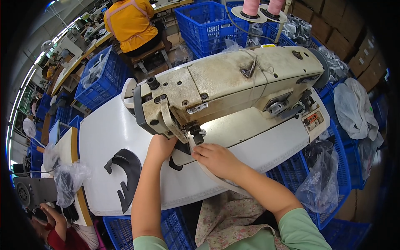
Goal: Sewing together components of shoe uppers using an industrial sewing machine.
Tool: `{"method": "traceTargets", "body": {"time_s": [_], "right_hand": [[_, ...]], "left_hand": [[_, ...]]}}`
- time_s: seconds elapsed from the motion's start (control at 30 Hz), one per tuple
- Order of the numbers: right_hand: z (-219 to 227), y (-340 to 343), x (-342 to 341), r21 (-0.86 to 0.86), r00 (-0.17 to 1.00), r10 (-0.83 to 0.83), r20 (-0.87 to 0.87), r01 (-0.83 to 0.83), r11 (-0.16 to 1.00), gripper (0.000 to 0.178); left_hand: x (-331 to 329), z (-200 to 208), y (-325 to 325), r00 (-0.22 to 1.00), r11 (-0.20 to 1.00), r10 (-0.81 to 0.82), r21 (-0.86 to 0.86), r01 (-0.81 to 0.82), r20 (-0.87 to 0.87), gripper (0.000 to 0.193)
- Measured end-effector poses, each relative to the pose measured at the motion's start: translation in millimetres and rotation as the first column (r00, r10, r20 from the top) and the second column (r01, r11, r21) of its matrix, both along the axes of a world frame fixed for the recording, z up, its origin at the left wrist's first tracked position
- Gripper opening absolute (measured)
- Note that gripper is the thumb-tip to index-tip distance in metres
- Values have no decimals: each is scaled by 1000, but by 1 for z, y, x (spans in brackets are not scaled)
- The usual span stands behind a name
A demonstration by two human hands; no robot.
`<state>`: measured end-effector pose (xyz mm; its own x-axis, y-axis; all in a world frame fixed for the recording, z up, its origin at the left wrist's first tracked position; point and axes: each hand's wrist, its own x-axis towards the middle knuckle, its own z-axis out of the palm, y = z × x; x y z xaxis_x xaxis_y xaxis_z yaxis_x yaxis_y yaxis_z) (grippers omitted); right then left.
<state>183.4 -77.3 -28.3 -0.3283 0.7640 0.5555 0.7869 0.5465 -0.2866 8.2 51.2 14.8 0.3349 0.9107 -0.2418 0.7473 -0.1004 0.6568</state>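
A worn cream sewing machine (227, 77) stands on a white table, its needle end toward the left. My left hand (161, 146) reaches in beside the needle area, its fingers hidden by the machine head. Under the presser area lies a dark flat piece (182, 147), only partly showing between my hands. Right of the needle, my right hand (217, 160) has its fingers closed on a pale narrow strip (214, 177). That strip runs from the needle area, under the hand, down over the table's front edge. Curved black cut pieces (132, 166) lie left of my left forearm.
Pink thread cones (251, 8) stand behind the machine. Blue crates (104, 77) are at the back left, and another crate (291, 173) sits at the right with clear plastic bags (321, 179). A person in yellow (131, 23) sits ahead; another in red (62, 227) is at lower left.
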Motion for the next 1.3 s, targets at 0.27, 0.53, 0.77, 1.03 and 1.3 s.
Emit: {"method": "traceTargets", "body": {"time_s": [0.27,0.53,0.77,1.03,1.3], "right_hand": [[7,-9,2,-42,996,89,21,-88,995,25],[1,-7,2,-84,997,69,-18,-70,994,25],[-2,-4,-1,-23,997,47,-55,-49,999,24],[-10,-5,3,-74,993,71,-93,-77,994,27],[-16,0,5,-150,982,101,-162,-126,981,26]], "left_hand": [[3,-3,7,996,999,10,-40,-7,86,11],[0,-22,23,991,993,-59,105,47,122,9],[-10,-33,36,972,996,-28,91,7,234,9],[-10,-44,51,973,844,-228,506,175,42,33],[-23,-54,64,931,830,-287,428,359,-225,34]]}}
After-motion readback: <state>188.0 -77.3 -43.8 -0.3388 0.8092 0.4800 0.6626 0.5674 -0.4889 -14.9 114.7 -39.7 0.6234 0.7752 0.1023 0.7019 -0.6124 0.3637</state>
